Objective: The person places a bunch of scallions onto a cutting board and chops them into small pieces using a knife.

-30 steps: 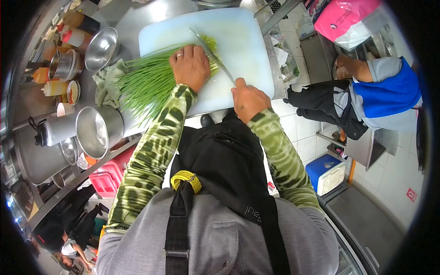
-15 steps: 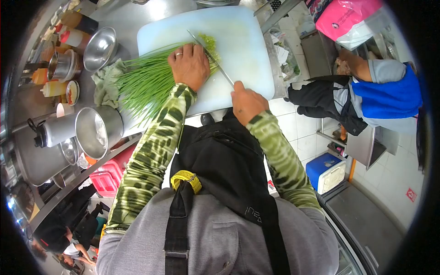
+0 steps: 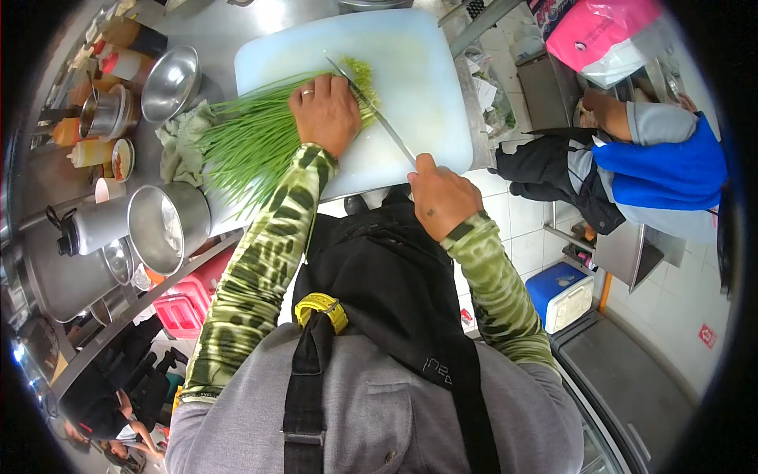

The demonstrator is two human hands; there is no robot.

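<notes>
1. Green stalks [image 3: 253,138] lie across the cutting board [image 3: 418,87] and past its left edge, at upper centre-left.
2. Left hand [image 3: 325,118] – fingers together, clamped over the bundle on the board.
3. Right hand [image 3: 444,193] – closed round the handle of the knife [image 3: 379,116], its blade slanting up-left beside chopped bits [image 3: 361,73].
4. Steel bowl [image 3: 171,83], upper left, tilted in view; cloth [image 3: 183,146] just below it.
5. Steel pot [image 3: 162,229], left, with a pale patch inside, contents unclear.
6. Small tub [image 3: 123,160], left, holding something reddish; squeeze bottle [image 3: 91,153] beside it, yellowish inside.
7. Clear container [image 3: 496,114], right of the board, with leafy greens and white paper.
</notes>
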